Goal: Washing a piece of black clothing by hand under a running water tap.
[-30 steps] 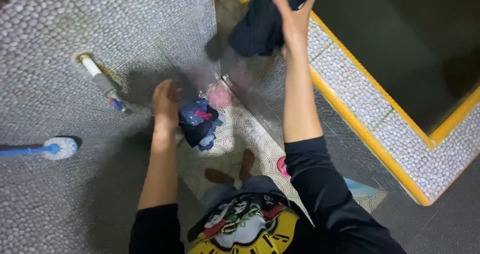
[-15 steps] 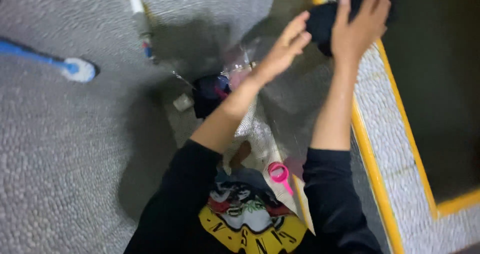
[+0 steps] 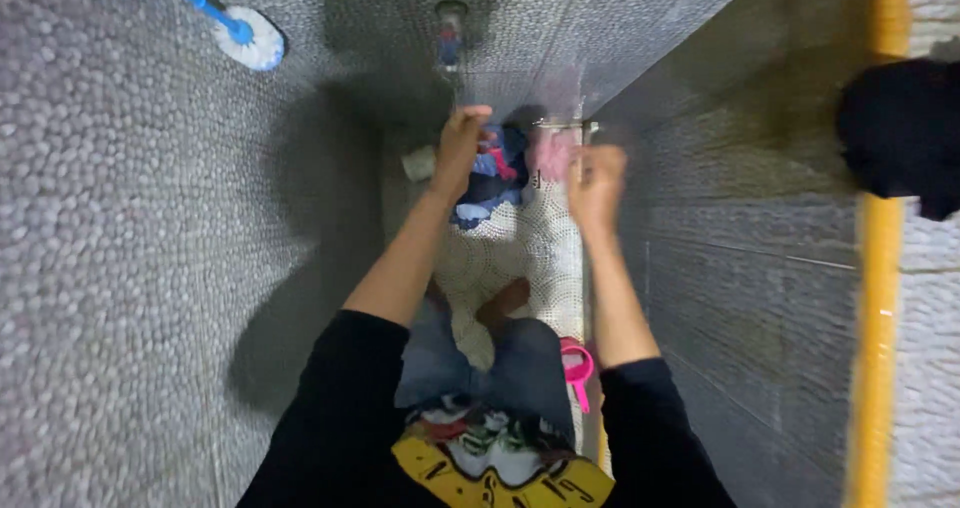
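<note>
Reaching down toward a heap of blue and dark wet clothes (image 3: 490,173) on the pale patterned floor strip (image 3: 520,253), left hand (image 3: 460,148) at the heap's edge, right hand (image 3: 597,183) just beside it over a pink blur. Smeared by motion, so cannot tell whether either hand's fingers clench or hang loose. Lying apart on the yellow-edged ledge (image 3: 878,268), 1 black garment (image 3: 900,133), cut off at the frame's right.

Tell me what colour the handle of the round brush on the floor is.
Blue, on the brush with its white head, in the head view.

Grey pebble-mosaic walls (image 3: 120,218) enclose a narrow washing corner, its pale patterned floor (image 3: 510,253) dimly lit, beside a yellow-edged ledge (image 3: 880,268).
</note>
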